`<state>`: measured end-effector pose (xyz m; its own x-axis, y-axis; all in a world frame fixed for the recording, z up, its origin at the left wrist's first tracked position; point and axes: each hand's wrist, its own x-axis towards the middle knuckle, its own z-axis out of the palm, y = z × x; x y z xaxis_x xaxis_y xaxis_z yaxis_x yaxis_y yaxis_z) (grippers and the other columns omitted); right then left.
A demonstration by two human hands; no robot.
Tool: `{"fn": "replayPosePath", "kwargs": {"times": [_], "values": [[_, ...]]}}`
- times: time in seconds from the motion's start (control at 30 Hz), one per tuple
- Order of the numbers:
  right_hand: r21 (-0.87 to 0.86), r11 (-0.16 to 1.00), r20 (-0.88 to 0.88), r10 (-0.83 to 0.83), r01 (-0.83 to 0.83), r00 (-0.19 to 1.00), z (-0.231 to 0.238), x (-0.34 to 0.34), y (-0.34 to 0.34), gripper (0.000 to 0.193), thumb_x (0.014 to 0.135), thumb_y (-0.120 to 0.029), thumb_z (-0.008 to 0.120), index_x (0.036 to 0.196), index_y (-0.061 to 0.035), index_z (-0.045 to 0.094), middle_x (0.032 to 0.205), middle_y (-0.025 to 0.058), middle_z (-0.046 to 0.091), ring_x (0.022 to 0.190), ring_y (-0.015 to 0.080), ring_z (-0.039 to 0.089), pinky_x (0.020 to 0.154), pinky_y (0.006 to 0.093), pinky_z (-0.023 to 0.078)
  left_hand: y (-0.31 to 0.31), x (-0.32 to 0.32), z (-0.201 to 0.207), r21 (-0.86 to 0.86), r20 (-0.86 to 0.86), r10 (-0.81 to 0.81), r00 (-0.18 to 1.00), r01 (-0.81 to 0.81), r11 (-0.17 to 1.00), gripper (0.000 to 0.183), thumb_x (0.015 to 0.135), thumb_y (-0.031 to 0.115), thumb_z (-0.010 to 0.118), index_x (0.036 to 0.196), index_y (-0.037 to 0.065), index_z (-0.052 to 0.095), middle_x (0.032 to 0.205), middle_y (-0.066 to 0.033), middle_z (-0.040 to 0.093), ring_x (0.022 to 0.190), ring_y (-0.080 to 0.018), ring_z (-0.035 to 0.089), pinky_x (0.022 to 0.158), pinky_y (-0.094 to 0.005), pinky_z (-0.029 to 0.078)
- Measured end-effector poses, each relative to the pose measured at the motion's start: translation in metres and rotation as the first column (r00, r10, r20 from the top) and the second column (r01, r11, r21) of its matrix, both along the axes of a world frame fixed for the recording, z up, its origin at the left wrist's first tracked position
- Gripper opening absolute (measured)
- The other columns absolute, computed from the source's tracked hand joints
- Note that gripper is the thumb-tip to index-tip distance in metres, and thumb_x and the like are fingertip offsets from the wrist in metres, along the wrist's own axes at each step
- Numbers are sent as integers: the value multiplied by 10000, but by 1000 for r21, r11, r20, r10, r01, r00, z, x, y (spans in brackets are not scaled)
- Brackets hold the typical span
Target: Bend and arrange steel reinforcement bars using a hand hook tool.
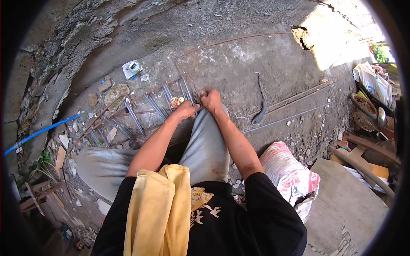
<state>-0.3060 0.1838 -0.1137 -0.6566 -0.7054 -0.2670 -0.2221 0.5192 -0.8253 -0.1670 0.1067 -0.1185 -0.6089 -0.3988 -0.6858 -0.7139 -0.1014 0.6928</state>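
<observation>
Left hand: fingers curled at the rebar cage; hold was unclear.
Right hand: fingers bunched, grip contents hidden.
Cage work: seemingly end adjustment; next move called for steadiness.

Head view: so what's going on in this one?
A person in a black shirt has the left hand and the right hand close together at the right end of a ladder-like metal frame. Exactly what they grip is too small to tell. A hooked tool lies on the ground to the right, and a white-and-red sack rests beside the person.
</observation>
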Motion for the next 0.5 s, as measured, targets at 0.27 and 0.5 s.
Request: {"fn": "replayPosePath", "kwargs": {"times": [0.27,0.5], "values": [[-67,998,-19,-17,16,1000,-11,2,-1,171,806,-150,581,860,-15,671,747,208,656,732,321,662,696,393,503,-2,0,14,67,-10,48,999,-47,997,423,924,403,581,839,-9,631,689,-79,613,610,-174,574,591,-363,443],[-7,986,-14,-169,169,985,-6,0,-7,235,831,-214,583,904,-7,666,838,263,652,863,432,635,766,469,494,4,-3,23,6,-28,30,999,-30,1000,426,939,434,560,845,29,651,682,-54,612,638,-141,550,612,-322,434]]}}
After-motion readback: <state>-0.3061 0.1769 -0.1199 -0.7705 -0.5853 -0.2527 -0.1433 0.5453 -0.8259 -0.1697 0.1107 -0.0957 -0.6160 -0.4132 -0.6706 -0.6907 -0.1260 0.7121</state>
